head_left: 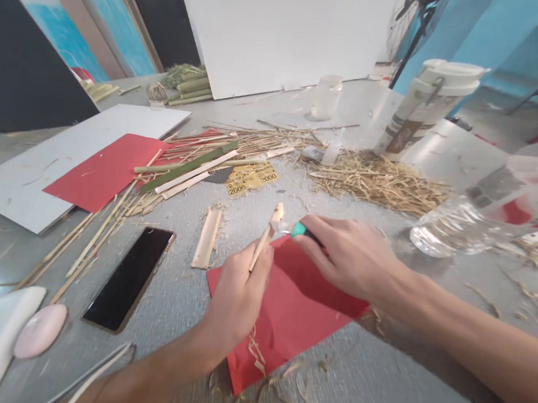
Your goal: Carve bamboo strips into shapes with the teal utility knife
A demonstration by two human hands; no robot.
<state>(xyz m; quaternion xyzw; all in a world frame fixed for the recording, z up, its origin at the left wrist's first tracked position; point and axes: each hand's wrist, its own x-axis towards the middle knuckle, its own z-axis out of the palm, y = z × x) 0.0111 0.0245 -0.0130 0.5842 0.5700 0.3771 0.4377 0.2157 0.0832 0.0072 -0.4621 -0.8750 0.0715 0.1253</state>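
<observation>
My left hand (239, 288) is closed around a short, pale bamboo strip (261, 245), whose upper end sticks out above the fingers. My right hand (341, 251) grips a craft knife (299, 230) with a teal and black handle. Its blade, slightly blurred, meets the strip near the upper end. Below both hands lies a red sheet (305, 314) with thin curled shavings on it. Just left of the hands, a wider flat bamboo piece (207, 238) rests on the grey table (168, 358).
A phone (129, 280) and a mouse (40, 331) lie left. Behind are bamboo strips (190, 174), a yellow tape measure-like piece (252, 179) and dry straw (381, 181). A tumbler (427, 109) and a clear plastic bottle (459, 225) stand or lie at right.
</observation>
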